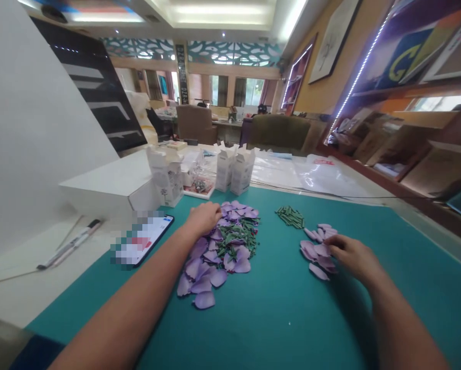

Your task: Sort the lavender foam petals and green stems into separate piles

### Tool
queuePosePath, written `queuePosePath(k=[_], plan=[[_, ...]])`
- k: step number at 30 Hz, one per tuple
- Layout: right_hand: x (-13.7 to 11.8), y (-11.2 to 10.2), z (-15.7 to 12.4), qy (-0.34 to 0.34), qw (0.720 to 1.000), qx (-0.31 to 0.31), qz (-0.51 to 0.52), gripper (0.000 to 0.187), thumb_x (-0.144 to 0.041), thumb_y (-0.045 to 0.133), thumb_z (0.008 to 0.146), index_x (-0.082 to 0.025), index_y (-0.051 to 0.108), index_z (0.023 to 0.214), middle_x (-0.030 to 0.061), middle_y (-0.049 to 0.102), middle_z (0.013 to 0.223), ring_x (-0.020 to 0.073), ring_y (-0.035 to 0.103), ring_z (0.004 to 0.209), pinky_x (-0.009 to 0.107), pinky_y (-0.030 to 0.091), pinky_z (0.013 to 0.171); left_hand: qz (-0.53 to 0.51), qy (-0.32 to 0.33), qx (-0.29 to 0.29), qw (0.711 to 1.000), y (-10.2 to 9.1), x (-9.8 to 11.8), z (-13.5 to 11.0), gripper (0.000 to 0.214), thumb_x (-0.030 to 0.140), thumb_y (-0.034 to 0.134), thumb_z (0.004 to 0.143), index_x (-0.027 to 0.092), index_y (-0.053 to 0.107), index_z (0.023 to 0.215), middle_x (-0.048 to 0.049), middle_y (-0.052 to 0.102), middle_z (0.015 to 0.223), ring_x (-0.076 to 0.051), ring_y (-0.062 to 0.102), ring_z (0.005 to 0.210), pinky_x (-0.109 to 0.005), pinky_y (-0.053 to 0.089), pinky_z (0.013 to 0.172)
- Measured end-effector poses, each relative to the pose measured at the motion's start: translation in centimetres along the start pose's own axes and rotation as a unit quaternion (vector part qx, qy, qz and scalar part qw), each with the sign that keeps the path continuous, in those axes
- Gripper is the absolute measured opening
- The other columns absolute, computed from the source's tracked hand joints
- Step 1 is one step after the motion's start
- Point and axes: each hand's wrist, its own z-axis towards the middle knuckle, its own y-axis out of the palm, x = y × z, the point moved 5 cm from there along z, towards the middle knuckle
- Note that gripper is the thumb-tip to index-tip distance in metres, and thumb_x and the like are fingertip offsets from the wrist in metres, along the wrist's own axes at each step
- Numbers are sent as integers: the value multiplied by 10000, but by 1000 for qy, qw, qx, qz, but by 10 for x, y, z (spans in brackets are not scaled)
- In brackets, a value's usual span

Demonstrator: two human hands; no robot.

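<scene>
At the far left, two marker pens lie on a pale surface, with a white cardboard box beyond them. A phone with a pixelated screen lies at the edge of our teal tabletop. Behind it stand a white carton, a small tray of parts and two more white cartons. Our left hand rests at the top edge of a large heap of lilac artificial petals mixed with green leaf pieces. Its fingers curve loosely over the heap, and we cannot tell whether they grasp anything. Right of the heap, apart from it, lies a bundle of green stem pieces. Further right, our right hand touches a smaller pile of lilac petals; its fingers bend at the pile's edge, and we cannot tell whether they hold a petal. Clear plastic sheeting lies beyond.
</scene>
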Motion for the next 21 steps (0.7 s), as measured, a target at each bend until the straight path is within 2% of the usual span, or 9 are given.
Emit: queuePosePath(k=[3,7,10,14,19,21], plan=[[12,10,5,-1,999,-31,-16,267,-343,497,667,-259,725,777,33,745,818,250,672,742,340,475,648,6,-5,-8,1000,2,-4,5,279,282,437,906,242,687,1026,-72,685,1156,-264,619,1085,-346,488,862],[18,15,11,3,999,-33,-9,272,-378,501,699,-275,731,799,53,747,854,285,673,770,379,487,670,13,-22,-16,1000,3,-16,17,290,256,452,899,249,699,1051,-60,692,1173,-244,627,1087,-316,488,869],[13,10,9,18,1000,-20,5,334,-444,466,719,-279,731,835,64,747,905,300,673,787,398,488,666,15,-29,-24,999,4,-21,30,287,245,469,900,252,706,1063,-52,703,1160,-231,634,1076,-302,491,871],[-1,1,4,27,999,0,20,386,-506,449,704,-273,727,837,72,743,929,312,667,818,400,483,660,18,-18,-34,999,7,-15,50,276,237,489,923,269,696,1102,-42,697,1166,-213,625,1099,-296,495,893],[-9,1,3,18,999,6,29,410,-533,449,718,-268,728,860,77,741,902,300,664,762,387,477,616,31,-5,-38,999,14,-5,76,289,332,559,944,179,608,1184,-94,609,1232,-219,602,1086,-431,509,934],[-7,4,5,-1,999,-5,35,408,-544,463,737,-273,732,883,72,741,905,285,666,743,368,478,591,40,-15,-42,998,18,-5,87,318,348,572,938,171,586,1201,-100,590,1237,-220,601,1066,-438,524,909]])
